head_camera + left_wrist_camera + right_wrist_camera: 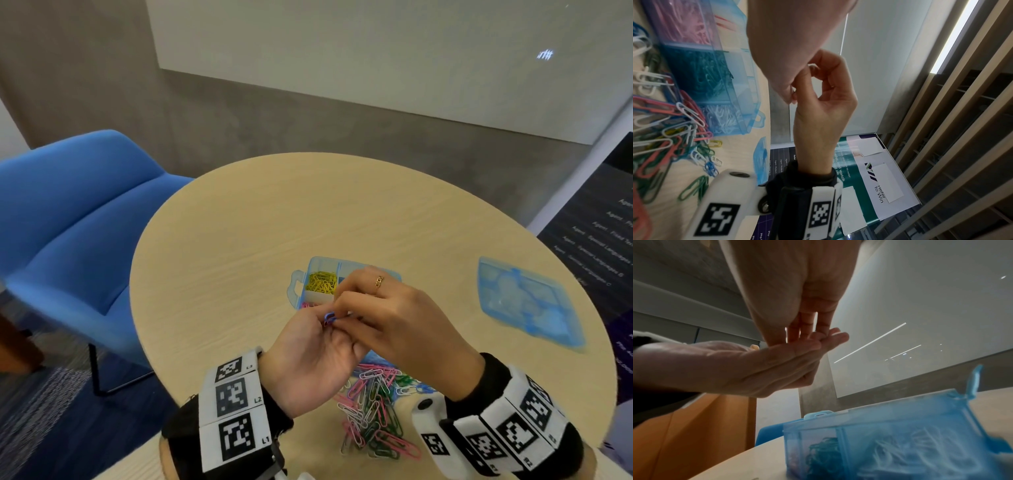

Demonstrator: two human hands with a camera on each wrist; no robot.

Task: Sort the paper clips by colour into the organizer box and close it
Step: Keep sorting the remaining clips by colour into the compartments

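Over the table, my left hand (323, 325) lies palm up and pinches a few linked blue paper clips (329, 318) at its thumb tip. My right hand (342, 308), with a ring on one finger, reaches down and pinches the same clips. Behind the hands stands the open blue organizer box (317, 265), with yellow clips in its far left compartment. In the left wrist view the box (748, 91) holds pink, dark green and white clips in separate compartments. A mixed pile of clips (373, 411) lies near my wrists.
The box's clear blue lid (527, 301) lies apart on the right of the round wooden table (239, 222). A blue chair (78, 222) stands to the left. A dark printed banner (603, 222) stands at the right edge.
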